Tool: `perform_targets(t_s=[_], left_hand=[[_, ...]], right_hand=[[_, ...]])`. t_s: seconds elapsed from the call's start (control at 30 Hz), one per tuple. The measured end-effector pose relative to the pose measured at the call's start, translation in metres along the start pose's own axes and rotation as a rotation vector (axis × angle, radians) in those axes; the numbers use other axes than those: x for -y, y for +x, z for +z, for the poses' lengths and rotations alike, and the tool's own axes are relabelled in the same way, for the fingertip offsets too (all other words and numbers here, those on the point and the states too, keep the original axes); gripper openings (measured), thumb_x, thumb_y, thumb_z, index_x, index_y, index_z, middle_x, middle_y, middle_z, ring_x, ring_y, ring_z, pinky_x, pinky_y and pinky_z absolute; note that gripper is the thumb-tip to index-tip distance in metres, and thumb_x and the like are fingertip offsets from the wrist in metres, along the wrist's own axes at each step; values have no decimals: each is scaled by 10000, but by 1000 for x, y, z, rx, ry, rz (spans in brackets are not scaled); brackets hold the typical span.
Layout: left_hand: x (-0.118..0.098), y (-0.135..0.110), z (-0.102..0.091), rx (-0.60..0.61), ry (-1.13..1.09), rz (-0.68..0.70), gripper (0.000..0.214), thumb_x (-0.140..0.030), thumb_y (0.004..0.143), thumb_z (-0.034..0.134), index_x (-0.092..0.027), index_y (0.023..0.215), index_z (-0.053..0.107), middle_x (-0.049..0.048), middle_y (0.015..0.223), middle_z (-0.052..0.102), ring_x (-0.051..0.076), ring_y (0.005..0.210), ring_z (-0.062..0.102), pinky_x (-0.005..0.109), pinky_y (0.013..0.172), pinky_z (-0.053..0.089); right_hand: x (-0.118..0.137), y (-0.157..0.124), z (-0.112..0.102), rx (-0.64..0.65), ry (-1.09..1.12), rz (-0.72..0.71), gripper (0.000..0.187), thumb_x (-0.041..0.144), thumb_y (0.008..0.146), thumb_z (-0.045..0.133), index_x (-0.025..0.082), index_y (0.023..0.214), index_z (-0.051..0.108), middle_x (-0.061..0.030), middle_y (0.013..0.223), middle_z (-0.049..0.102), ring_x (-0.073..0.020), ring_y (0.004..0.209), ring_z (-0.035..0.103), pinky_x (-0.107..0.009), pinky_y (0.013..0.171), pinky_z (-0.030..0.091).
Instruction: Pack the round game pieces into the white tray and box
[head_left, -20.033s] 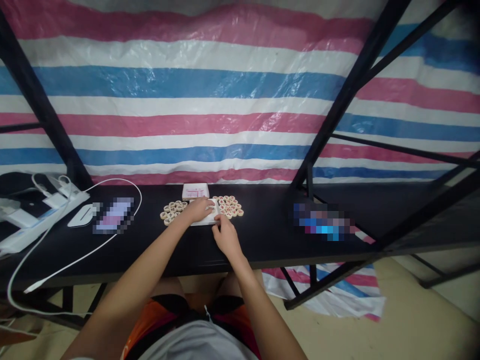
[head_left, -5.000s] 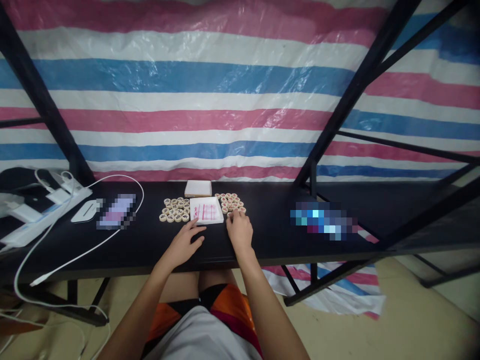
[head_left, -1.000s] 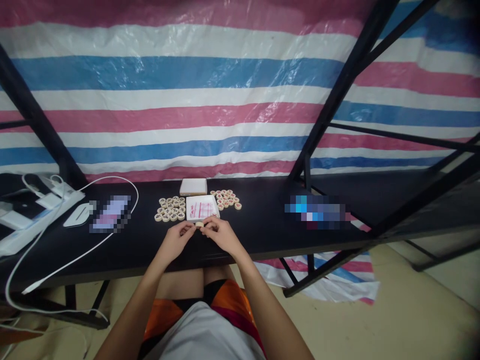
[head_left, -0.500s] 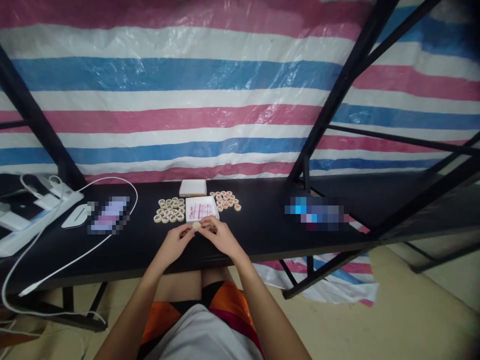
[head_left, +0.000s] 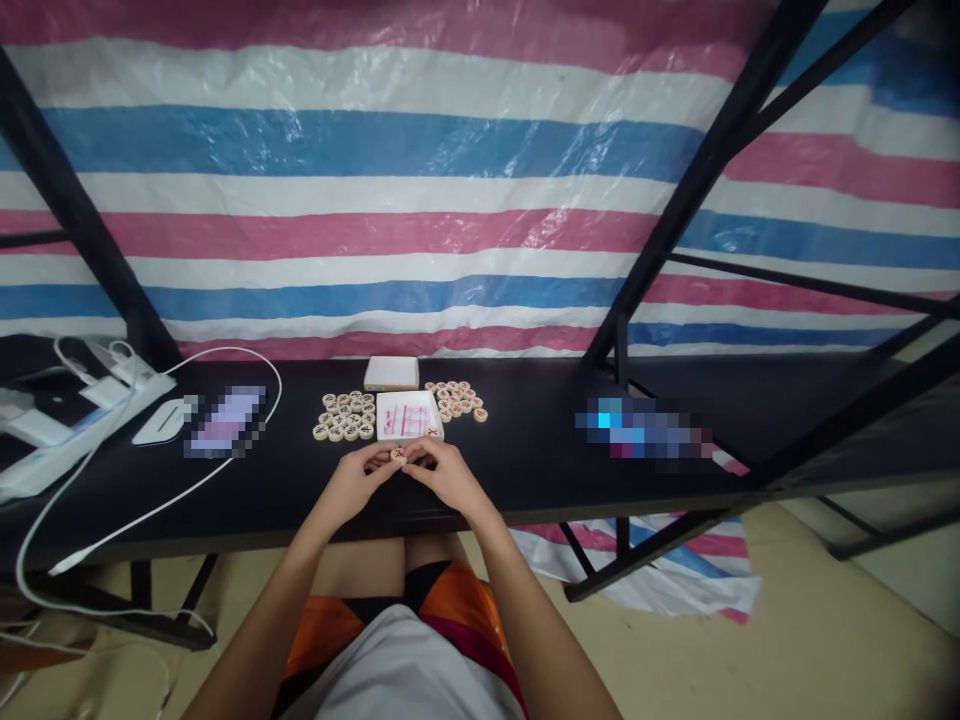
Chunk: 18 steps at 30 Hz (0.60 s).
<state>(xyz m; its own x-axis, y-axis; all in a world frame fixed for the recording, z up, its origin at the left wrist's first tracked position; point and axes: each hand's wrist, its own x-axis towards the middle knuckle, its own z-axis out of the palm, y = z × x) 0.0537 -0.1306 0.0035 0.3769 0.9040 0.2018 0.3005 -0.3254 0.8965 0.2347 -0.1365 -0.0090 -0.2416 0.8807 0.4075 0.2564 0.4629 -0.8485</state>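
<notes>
Both my hands meet just in front of a small white tray (head_left: 409,416) with red markings on the black table (head_left: 525,460). My left hand (head_left: 358,477) and my right hand (head_left: 444,470) pinch one round pale game piece (head_left: 398,455) between their fingertips. To the left of the tray lies a cluster of pale round pieces (head_left: 345,416). A second cluster with red marks (head_left: 457,398) lies to the tray's right. A white box (head_left: 391,372) stands behind the tray.
A white power strip with plugs and cables (head_left: 82,420) and a white mouse (head_left: 159,421) lie at the far left, beside a blurred flat object (head_left: 225,421). Another blurred object (head_left: 645,430) sits to the right. Black frame bars (head_left: 675,200) rise against the striped tarpaulin.
My right hand took a piece from the right cluster and brought it to the front of the tray. Over the last second both hands keep hold of it, turning it slightly.
</notes>
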Motion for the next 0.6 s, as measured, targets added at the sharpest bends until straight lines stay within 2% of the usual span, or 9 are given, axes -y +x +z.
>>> perform_targets(t_s=[0.2,0.27,0.37,0.47,0.53,0.6], left_hand=[[3,1,1,-10,-10,16,352,-351,808,569,-163,1102,613,77,1012,697,209,937,645,343,849,503],[6,2,2,-64,44,12,365,-359,812,556,-162,1117,596,88,1049,673,197,908,643,336,814,518],[12,1,5,-138,202,40,403,-361,822,542,-191,1186,566,107,1275,542,182,920,621,328,774,532],[14,0,7,-101,372,91,403,-340,828,548,-213,1210,574,95,1391,440,228,1150,521,382,946,467],[14,-1,8,-58,450,111,384,-327,838,544,-214,1203,590,88,1376,466,244,1250,437,423,1055,366],[13,-1,9,-40,483,113,374,-313,848,535,-216,1205,594,87,1360,487,242,1262,425,435,1083,327]], right_hand=[[1,0,0,-28,-112,-68,88,254,830,588,208,877,646,-18,932,681,-134,797,618,-235,675,468],[0,0,-1,-108,-198,-97,95,229,847,563,206,895,642,-27,956,670,-138,810,602,-246,712,472],[-3,1,-1,-258,-400,-107,141,196,869,519,193,951,634,-55,986,651,-178,900,567,-299,835,456],[-3,3,0,-296,-617,-59,195,185,890,471,183,999,633,-75,1001,647,-214,940,534,-335,869,434],[-2,5,2,-269,-737,-8,212,193,898,458,188,1008,639,-78,999,652,-222,921,527,-340,850,430],[1,6,3,-234,-849,38,219,225,900,465,198,1027,642,-83,1004,657,-232,917,522,-346,820,425]])
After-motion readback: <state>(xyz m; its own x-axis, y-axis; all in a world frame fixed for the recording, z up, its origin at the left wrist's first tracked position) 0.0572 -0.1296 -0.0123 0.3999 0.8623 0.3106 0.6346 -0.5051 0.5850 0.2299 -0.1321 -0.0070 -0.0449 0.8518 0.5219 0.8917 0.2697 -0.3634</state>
